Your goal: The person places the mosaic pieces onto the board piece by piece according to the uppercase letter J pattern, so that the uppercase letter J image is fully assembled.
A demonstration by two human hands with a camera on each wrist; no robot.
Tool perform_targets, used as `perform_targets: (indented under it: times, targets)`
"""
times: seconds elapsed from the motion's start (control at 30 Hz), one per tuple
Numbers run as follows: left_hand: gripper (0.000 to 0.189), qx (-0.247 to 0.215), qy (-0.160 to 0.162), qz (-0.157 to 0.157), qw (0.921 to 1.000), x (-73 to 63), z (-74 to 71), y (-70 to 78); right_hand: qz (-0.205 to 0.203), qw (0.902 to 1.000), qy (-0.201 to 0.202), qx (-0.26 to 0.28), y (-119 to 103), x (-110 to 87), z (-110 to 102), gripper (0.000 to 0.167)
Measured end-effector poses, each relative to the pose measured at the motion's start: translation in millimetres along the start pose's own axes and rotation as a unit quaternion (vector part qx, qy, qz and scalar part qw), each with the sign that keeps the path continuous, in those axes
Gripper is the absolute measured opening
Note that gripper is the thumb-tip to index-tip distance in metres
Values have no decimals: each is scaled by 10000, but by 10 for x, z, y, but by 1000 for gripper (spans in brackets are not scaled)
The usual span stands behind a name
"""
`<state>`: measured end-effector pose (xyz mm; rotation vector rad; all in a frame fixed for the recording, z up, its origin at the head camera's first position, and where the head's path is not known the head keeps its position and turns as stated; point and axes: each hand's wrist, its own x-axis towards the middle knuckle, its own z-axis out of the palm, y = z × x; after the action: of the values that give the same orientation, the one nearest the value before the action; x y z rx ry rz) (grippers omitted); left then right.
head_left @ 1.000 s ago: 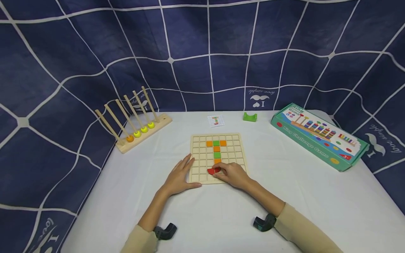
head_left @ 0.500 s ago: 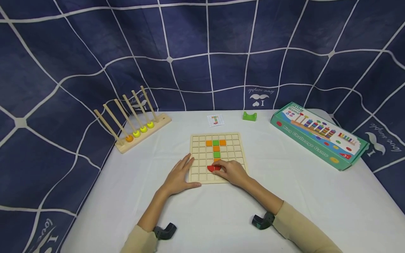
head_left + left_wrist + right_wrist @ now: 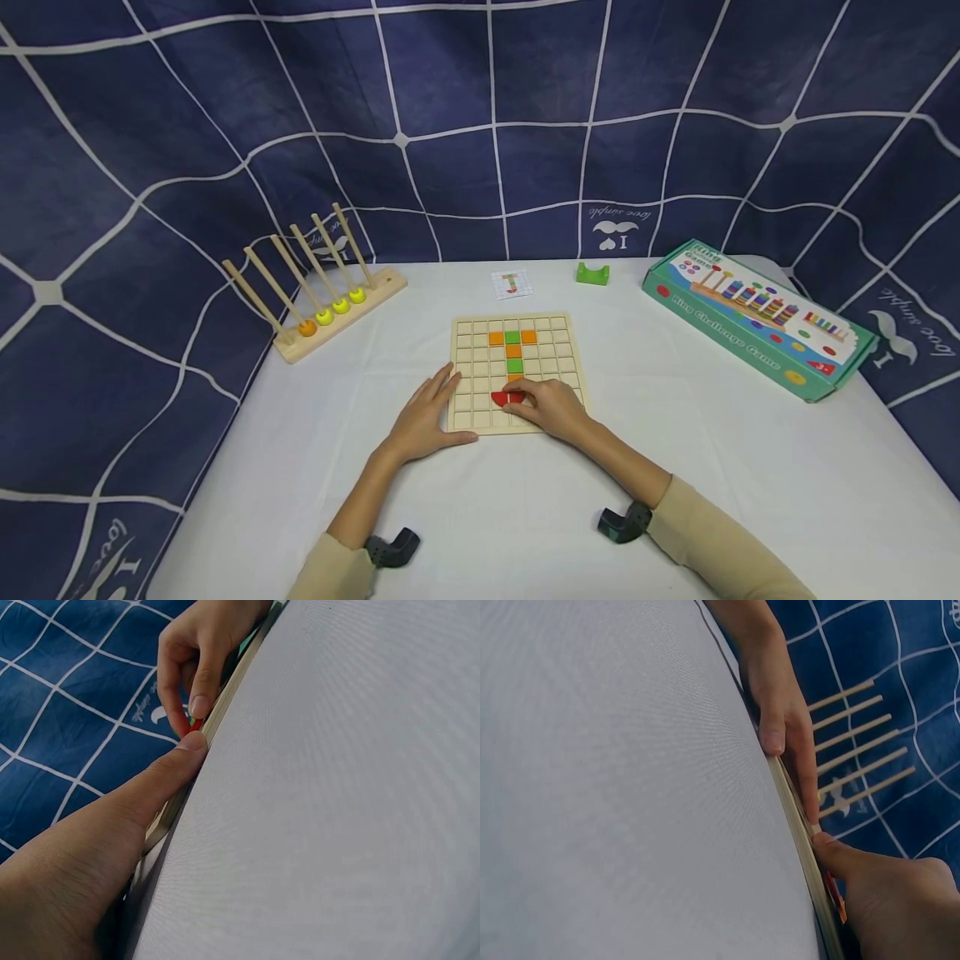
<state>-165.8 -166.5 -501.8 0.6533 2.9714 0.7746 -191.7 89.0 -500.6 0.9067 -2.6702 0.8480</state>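
A wooden grid board (image 3: 471,373) lies on the white table in the head view. Orange tiles (image 3: 497,339) and green tiles (image 3: 513,367) form a T shape in its cells. Below the stem sits a curved red tile (image 3: 498,399). My right hand (image 3: 553,410) pinches a second red tile (image 3: 516,397) right beside it, between thumb and index finger; the fingers partly hide this tile and the lowest orange one. With fingers spread, my left hand (image 3: 423,421) rests at the board's left edge and front corner. In the left wrist view, its thumb (image 3: 191,742) touches the board's edge.
Behind the board lie a small pattern card (image 3: 512,286) and a green notched block (image 3: 592,276). A wooden peg stand (image 3: 341,321) with several rings is at the back left. A green game box (image 3: 757,321) lies at the right. A dark blue curtain (image 3: 450,100) hangs behind.
My right hand has shifted slightly away from me with the red tile, and the two red tiles now line up below the stem. My left hand has stayed in place.
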Motion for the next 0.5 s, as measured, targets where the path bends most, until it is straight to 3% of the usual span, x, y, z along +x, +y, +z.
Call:
perform_targets:
  times: [0.5]
  targets:
    - [109, 13, 13, 14, 10000, 2, 13, -14, 28, 9999, -81, -72, -8, 2, -8, 32]
